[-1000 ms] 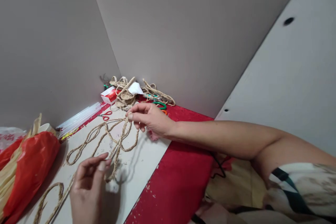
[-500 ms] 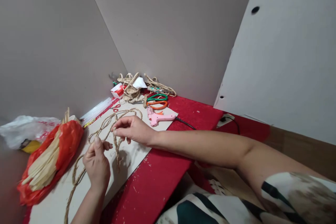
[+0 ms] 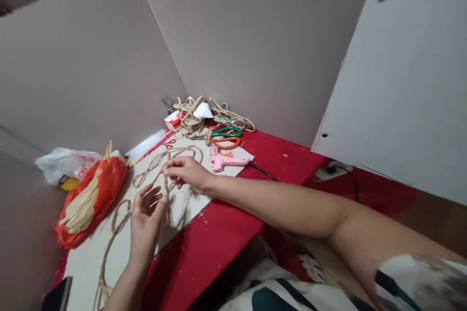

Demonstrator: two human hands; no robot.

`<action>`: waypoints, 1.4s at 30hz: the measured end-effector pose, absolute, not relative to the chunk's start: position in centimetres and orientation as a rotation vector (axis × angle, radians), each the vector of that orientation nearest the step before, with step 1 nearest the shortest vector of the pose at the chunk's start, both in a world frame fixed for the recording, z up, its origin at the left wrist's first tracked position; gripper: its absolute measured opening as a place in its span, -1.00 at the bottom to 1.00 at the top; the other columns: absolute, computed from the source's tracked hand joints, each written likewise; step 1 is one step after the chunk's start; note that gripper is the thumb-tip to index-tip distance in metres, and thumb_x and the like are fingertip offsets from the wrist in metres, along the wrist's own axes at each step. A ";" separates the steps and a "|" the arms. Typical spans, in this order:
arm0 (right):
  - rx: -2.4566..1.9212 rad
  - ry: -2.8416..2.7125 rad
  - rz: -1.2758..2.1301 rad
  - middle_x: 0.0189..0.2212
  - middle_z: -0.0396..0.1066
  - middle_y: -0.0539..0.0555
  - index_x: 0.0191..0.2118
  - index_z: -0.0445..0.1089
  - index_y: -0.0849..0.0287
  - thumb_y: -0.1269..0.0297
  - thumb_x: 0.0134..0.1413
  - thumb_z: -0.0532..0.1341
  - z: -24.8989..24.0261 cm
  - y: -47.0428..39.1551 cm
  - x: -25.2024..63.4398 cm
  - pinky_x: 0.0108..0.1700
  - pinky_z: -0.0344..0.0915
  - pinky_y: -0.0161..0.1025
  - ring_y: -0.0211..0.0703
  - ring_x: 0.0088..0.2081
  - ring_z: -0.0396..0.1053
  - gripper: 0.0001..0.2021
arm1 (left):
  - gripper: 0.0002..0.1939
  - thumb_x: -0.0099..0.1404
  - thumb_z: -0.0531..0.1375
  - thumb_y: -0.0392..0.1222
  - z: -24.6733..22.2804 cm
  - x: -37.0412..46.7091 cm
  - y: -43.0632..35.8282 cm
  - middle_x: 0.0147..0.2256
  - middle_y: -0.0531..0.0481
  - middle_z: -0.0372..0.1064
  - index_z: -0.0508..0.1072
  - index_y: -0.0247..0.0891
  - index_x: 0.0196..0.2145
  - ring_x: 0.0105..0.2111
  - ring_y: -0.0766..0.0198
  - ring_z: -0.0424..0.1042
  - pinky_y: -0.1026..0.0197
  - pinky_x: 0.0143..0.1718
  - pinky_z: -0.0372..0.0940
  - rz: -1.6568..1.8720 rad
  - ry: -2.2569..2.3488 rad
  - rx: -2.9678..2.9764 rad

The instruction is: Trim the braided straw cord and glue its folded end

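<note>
My right hand (image 3: 188, 173) pinches a thin braided straw cord (image 3: 167, 199), whose end hangs down below the fingers. Just left of it, my left hand (image 3: 148, 209) has its fingers apart, thumb near the hanging cord; whether it touches the cord I cannot tell. More of the braid lies in loops beyond the hands on a white board (image 3: 83, 272), and a length with a frayed end runs along the left toward me. Close to my right hand is a pink glue gun (image 3: 228, 160) with a black cable.
Green- and orange-handled scissors (image 3: 226, 143), small red scissors (image 3: 170, 144) and a heap of braided cord (image 3: 193, 119) lie at the back. A red bag of straw strips (image 3: 87, 199) and clear sticks (image 3: 148, 146) are at left. Grey panels rise behind the red-covered table (image 3: 204, 262).
My left hand has opened from a closed grip and turned beside the hanging cord. My right hand keeps its pinch. The view has shifted, showing more on the left.
</note>
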State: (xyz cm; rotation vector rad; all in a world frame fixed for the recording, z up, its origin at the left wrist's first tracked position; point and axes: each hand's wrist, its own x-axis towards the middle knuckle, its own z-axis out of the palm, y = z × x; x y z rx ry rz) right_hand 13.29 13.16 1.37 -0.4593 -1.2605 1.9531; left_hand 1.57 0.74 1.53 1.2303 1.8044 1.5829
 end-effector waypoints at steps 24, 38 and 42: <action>-0.211 -1.127 2.240 -0.48 0.33 -0.06 -0.19 0.39 0.16 -0.12 0.13 0.14 0.4 14.1 13.9 -0.59 0.18 -0.43 -0.40 -0.57 0.25 -0.59 | -0.73 0.16 0.27 0.08 -1.3 0.8 -1.3 -0.55 0.09 0.41 0.47 -0.17 -0.33 -0.61 0.34 0.26 0.32 -0.58 0.19 1.433 2.101 1.308; -0.312 -0.980 2.012 -0.67 0.12 -0.20 -0.48 0.20 0.18 0.09 0.00 0.29 0.3 14.3 13.5 -0.65 0.02 -0.46 -0.47 -0.68 0.10 -0.68 | -0.79 0.24 0.21 0.01 -0.6 1.1 -1.3 -0.56 0.11 0.37 0.51 -0.17 -0.33 -0.57 0.31 0.30 0.30 -0.45 0.21 1.483 2.259 1.574; -0.319 -0.987 1.899 -0.77 -0.06 -0.23 -0.61 0.03 0.16 -0.07 -0.09 0.32 0.5 14.2 13.7 -0.67 -0.01 -0.43 -0.47 -0.73 -0.01 -0.48 | -0.78 0.26 0.20 -0.01 -1.2 0.8 -1.4 -0.53 0.09 0.40 0.54 -0.18 -0.28 -0.55 0.30 0.33 0.28 -0.43 0.22 1.453 2.268 1.676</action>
